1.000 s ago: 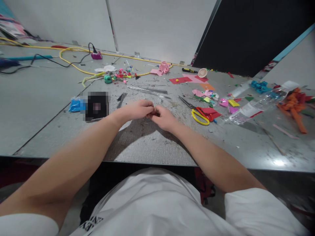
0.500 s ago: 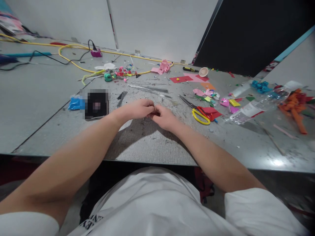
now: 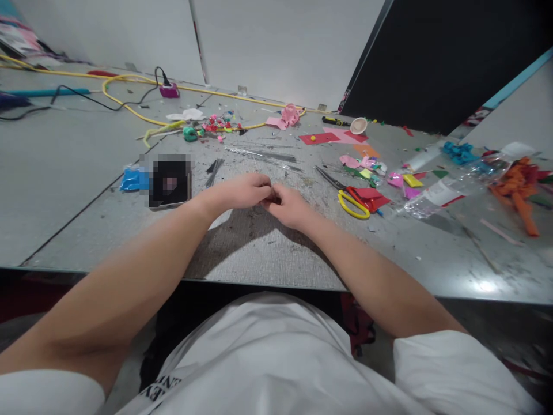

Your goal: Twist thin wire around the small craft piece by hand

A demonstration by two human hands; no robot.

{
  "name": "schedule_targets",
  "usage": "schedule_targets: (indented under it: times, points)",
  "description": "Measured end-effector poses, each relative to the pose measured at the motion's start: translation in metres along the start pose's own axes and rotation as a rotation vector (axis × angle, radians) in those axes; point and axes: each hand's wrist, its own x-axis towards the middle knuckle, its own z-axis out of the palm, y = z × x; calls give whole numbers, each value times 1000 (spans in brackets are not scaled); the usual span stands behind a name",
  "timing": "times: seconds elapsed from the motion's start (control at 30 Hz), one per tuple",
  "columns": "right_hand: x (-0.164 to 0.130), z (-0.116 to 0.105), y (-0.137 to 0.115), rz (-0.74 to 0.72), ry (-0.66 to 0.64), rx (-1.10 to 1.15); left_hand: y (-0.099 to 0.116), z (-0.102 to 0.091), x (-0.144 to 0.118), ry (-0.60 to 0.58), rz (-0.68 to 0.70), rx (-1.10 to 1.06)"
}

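Observation:
My left hand and my right hand meet fingertip to fingertip over the middle of the grey table. Both are pinched on something small and dark between them; the fingers hide what it is. Just beyond the hands lies a bundle of thin metal wires. Yellow-handled scissors lie to the right of my right hand, partly on a red foam piece.
Coloured foam scraps and a clear plastic bag spread to the right, with orange pieces at the far right. A blue packet and a dark square object sit left. A yellow cable runs along the back.
The hands have stayed together with only slight finger movement. The view has shifted a little.

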Motion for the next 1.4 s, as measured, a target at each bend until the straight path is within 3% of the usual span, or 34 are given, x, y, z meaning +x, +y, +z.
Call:
schedule_targets:
  times: [1.4]
  points:
    - [-1, -2, 3, -75, -56, -135, -1, 0, 0, 0, 36, 170]
